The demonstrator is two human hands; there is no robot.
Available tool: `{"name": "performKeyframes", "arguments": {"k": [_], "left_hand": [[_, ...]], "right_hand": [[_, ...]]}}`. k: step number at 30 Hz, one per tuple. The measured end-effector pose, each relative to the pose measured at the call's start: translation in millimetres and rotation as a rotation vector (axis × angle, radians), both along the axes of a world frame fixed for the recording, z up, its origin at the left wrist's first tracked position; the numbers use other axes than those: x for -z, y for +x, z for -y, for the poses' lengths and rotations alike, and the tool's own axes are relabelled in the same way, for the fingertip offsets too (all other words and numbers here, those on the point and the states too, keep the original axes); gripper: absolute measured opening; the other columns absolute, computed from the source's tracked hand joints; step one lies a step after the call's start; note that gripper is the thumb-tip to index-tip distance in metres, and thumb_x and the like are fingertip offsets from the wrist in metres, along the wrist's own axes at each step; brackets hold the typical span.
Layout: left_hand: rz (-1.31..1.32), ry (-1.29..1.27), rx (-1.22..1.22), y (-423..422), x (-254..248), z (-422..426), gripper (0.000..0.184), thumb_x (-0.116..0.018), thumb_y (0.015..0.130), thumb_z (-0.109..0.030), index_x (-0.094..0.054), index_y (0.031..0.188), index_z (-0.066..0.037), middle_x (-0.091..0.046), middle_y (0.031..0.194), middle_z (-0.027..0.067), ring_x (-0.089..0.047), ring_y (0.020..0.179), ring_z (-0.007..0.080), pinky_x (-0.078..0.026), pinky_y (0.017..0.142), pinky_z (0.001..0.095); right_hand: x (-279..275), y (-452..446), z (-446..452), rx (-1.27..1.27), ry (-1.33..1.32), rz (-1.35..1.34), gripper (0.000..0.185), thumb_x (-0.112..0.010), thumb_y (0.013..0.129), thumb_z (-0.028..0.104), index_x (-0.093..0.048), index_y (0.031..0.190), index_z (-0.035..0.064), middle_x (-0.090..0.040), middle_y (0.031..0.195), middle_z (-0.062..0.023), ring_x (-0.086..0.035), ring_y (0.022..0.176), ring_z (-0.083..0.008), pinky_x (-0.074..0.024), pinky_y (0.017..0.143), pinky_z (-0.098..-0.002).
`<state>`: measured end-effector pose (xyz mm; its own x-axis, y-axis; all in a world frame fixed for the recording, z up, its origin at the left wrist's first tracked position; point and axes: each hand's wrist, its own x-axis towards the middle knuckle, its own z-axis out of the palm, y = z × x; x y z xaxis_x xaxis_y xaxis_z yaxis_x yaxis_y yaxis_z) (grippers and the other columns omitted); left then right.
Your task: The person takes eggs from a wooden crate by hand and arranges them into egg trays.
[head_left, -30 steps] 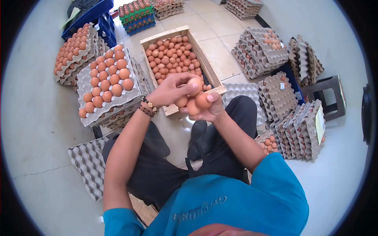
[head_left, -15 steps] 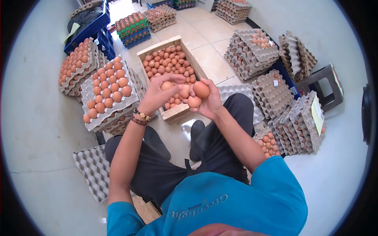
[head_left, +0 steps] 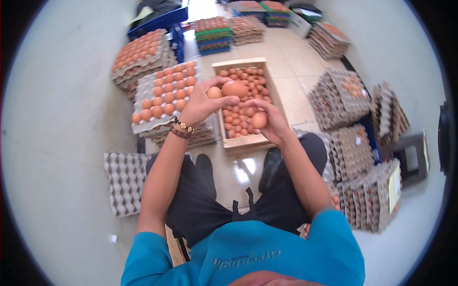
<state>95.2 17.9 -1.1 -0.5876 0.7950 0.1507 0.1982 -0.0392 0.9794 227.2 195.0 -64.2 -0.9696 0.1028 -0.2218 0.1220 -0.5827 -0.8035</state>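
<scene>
Okay so on my feed the left hand [head_left: 202, 101] has thumb and fingers closed around a smooth reddish-brown oval egg [head_left: 234, 89], with a paler tan egg [head_left: 214, 92] tucked back toward the palm. The right hand [head_left: 273, 120] is loosely curved with a rounded brown egg [head_left: 259, 120] on its palm side; too blurry to tell how firm that hold is. They're all above the pale wooden rectangular crate [head_left: 248, 141] of loose brown eggs [head_left: 236, 122], the tan one by its left edge, and a grey moulded-pulp tray [head_left: 144, 93] with eggs sits just left. Handling-wise I'd guess light, stiff but brittle, kinda slick, so grab around the widest part, soft fingertips, no knocking shells together.
</scene>
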Motion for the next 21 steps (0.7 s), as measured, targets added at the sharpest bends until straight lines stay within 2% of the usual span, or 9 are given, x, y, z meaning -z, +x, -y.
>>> {"name": "performKeyframes", "arguments": {"k": [1,4,8,11,14,15,18,19,21], "left_hand": [[-0.049,-0.062,-0.098,-14.1,4.4,14.1,0.045,-0.083,0.077,-0.019,-0.064,0.113,0.0,-0.068,0.096,0.0067,-0.06,0.074,0.0032,-0.048,0.054,0.0165],[-0.033,0.045,-0.283,-29.0,-8.9,67.2,0.044,-0.084,0.076,-0.017,-0.064,0.112,-0.003,-0.068,0.099,0.0064,-0.058,0.069,0.001,-0.042,0.046,0.0148],[-0.29,-0.082,-0.675,-117.1,39.9,154.5,0.043,-0.084,0.076,-0.019,-0.064,0.112,-0.009,-0.068,0.1,0.0034,-0.061,0.069,0.0068,-0.05,0.055,0.0211],[-0.177,-0.33,-0.779,-166.9,58.6,202.6,0.044,-0.086,0.072,-0.015,-0.067,0.111,-0.006,-0.07,0.096,0.0055,-0.065,0.082,0.0109,-0.056,0.068,0.0252],[-0.328,-0.335,-0.769,-213.2,96.4,217.1,0.044,-0.086,0.071,-0.015,-0.069,0.111,-0.004,-0.071,0.096,0.0057,-0.065,0.086,0.0116,-0.056,0.078,0.0273],[-0.301,-0.388,-0.771,-203.3,85.3,206.2,0.048,-0.086,0.069,-0.017,-0.071,0.113,-0.007,-0.073,0.102,0.0077,-0.067,0.088,0.0137,-0.056,0.081,0.0297],[-0.486,-0.521,-0.734,-232.2,107.9,198.6,0.05,-0.087,0.066,-0.022,-0.073,0.113,-0.012,-0.073,0.106,0.01,-0.069,0.093,0.0195,-0.055,0.087,0.0328],[-0.506,-0.611,-0.716,-232.8,107.2,195.1,0.05,-0.086,0.066,-0.029,-0.073,0.112,-0.016,-0.072,0.109,0.0119,-0.069,0.096,0.0242,-0.053,0.09,0.0345],[-0.528,-0.79,-0.71,-225.9,97.2,184.4,0.049,-0.082,0.071,-0.031,-0.072,0.114,-0.009,-0.071,0.112,0.0137,-0.069,0.097,0.022,-0.053,0.089,0.0331]], "right_hand": [[-3.1,0.7,4.5,0.035,-0.006,-0.041,0.034,-0.048,0.097,0.027,-0.058,0.119,0.0029,-0.059,0.109,-0.0091,-0.064,0.071,-0.0134,-0.0463,0.041,-0.0219],[-3.8,4.3,10.8,0.072,-0.067,-0.103,0.034,-0.05,0.097,0.015,-0.053,0.129,0.0032,-0.057,0.11,-0.0094,-0.063,0.073,-0.0133,-0.0469,0.042,-0.0201],[-7.0,1.7,16.0,0.075,-0.049,-0.103,0.04,-0.053,0.097,0.016,-0.042,0.134,0.0077,-0.053,0.103,-0.0096,-0.058,0.074,-0.0147,-0.0443,0.041,-0.0211],[-3.7,-3.9,16.9,0.104,-0.025,-0.065,0.041,-0.055,0.096,0.017,-0.04,0.134,0.0082,-0.053,0.102,-0.0105,-0.059,0.074,-0.0147,-0.0446,0.041,-0.0214],[4.0,-11.9,15.1,0.156,0.022,-0.038,0.041,-0.056,0.096,0.018,-0.041,0.132,0.0083,-0.054,0.099,-0.0102,-0.059,0.074,-0.0144,-0.0451,0.041,-0.022],[6.1,-14.6,15.3,0.177,0.032,-0.034,0.04,-0.056,0.096,0.018,-0.041,0.132,0.0083,-0.055,0.098,-0.0101,-0.059,0.073,-0.0143,-0.0451,0.041,-0.0222],[8.4,-20.5,16.5,0.224,0.065,-0.022,0.039,-0.056,0.096,0.018,-0.042,0.13,0.0084,-0.055,0.098,-0.0098,-0.06,0.073,-0.0141,-0.0451,0.04,-0.0224],[8.7,-22.5,17.2,0.234,0.081,-0.014,0.039,-0.056,0.096,0.018,-0.042,0.13,0.0084,-0.055,0.098,-0.0098,-0.06,0.073,-0.0141,-0.0452,0.04,-0.0223],[10.9,-24.5,18.9,0.238,0.089,-0.004,0.039,-0.057,0.096,0.018,-0.042,0.13,0.0087,-0.055,0.099,-0.0096,-0.06,0.073,-0.014,-0.0453,0.04,-0.0224]]}}
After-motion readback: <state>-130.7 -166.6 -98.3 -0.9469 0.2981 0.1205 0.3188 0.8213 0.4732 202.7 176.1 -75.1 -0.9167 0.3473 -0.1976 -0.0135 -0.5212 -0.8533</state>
